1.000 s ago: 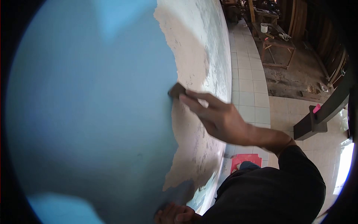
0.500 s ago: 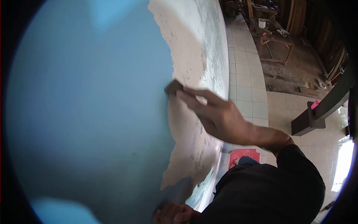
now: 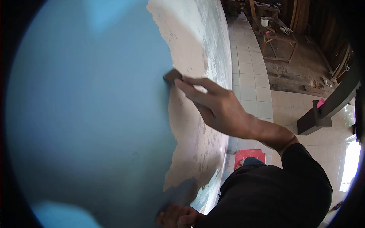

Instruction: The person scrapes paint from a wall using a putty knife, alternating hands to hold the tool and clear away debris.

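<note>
My right hand (image 3: 224,108) pinches a small brown block (image 3: 173,76) between thumb and fingers, its far edge against the wall. It meets the wall where the blue paint (image 3: 95,106) gives way to a ragged pale bare strip (image 3: 186,49). Low in the view, my left hand (image 3: 176,216) is close to the blue surface with its fingers curled. I cannot tell what, if anything, those fingers hold.
A red plastic stool (image 3: 251,154) is under my feet on the tiled floor (image 3: 249,95). Farther off, a wooden table (image 3: 279,37) carries a white bucket (image 3: 264,21). A dark post base (image 3: 313,119) with a pink cup (image 3: 320,103) stands to the right.
My right hand and the brown block have moved a little upward in the view along the paint edge. My left hand has stayed in place.
</note>
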### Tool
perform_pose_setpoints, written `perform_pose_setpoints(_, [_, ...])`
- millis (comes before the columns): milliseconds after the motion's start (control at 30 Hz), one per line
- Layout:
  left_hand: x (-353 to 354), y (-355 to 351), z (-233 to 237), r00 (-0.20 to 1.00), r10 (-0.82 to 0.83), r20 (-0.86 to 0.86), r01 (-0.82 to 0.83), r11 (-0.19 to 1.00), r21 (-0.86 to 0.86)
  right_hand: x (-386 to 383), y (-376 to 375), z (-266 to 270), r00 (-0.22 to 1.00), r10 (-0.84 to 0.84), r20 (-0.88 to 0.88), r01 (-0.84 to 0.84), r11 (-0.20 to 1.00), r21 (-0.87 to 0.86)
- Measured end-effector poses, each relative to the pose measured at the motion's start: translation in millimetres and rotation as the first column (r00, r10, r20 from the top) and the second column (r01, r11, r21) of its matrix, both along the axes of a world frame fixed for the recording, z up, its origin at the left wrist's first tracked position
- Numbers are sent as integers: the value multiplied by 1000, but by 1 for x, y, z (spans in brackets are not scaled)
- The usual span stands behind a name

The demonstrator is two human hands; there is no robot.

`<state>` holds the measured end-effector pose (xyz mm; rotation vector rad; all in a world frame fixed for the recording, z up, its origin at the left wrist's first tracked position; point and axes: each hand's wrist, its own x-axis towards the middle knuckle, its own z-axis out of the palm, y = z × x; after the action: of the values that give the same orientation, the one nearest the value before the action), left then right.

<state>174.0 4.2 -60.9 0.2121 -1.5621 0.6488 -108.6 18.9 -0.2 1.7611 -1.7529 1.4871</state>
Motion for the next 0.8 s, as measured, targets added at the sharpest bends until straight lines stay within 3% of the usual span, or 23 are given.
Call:
perform_pose_setpoints(67, [-2,-6,0,1000,-25,-19,23,996,-88,2,2,-1,999,27,-25,-27,1000,8])
perform_pose_setpoints(167, [21,-6,-24,990,139,18,-138,990,-28,-8,-9,5,999,-3,36,3,1000,-10])
perform_pose_setpoints(300, [17,-11,-21,998,70,3,-70,997,-43,-8,-3,-4,994,2,-111,-8,999,-54])
perform_pose_setpoints(333, [7,-6,-9,998,69,-2,-69,997,-40,-6,-6,-9,993,19,-113,-30,994,-102])
perform_pose_setpoints(433, [4,-10,-9,999,25,-23,-27,995,-96,-14,-11,13,999,-38,27,38,999,21])
perform_pose_setpoints(467, [7,-12,-10,1000,5,-29,-8,992,-127,-15,-14,13,1000,-29,12,29,999,-28])
perform_pose_setpoints(567, [18,16,-19,958,268,97,-283,939,196,-9,-3,-1,998,8,-67,-8,1000,10])
perform_pose_setpoints(667, [-4,23,3,973,229,27,-230,950,213,-15,-11,1,1000,11,-27,-12,1000,-27])
perform_pose_setpoints(767, [22,-7,-26,986,164,31,-164,986,-14,-14,-8,6,999,-16,-32,16,1000,6])
perform_pose_setpoints(800, [23,-7,-27,986,163,27,-162,987,-19,-11,-4,-1,998,-2,-62,2,1000,-11])
